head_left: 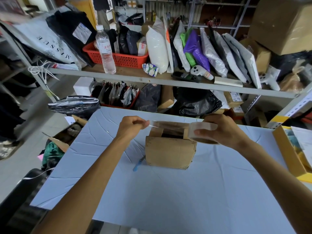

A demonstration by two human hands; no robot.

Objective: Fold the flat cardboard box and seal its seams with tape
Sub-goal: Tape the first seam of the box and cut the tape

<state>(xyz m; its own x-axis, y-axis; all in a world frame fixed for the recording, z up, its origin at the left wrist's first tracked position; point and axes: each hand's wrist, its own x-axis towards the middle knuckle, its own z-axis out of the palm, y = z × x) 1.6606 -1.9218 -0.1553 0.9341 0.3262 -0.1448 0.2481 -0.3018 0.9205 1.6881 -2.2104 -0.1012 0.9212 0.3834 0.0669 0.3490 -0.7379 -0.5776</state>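
A small brown cardboard box [169,153] stands upright on the pale blue table [152,196], its top flaps partly open onto a dark inside. My right hand [219,130] grips a roll of clear tape [203,132] just above the box's right top corner. My left hand [133,125] pinches the free end of the tape strip [167,124], which stretches taut between the two hands over the box's open top. The strip hangs slightly above the flaps; I cannot tell whether it touches them.
A blue-handled cutter [138,163] lies on the table at the box's left foot. A yellow-edged carton [290,149] sits at the table's right edge, an open box of clothes [62,137] left of it. Metal shelves [152,80] packed with parcels stand behind.
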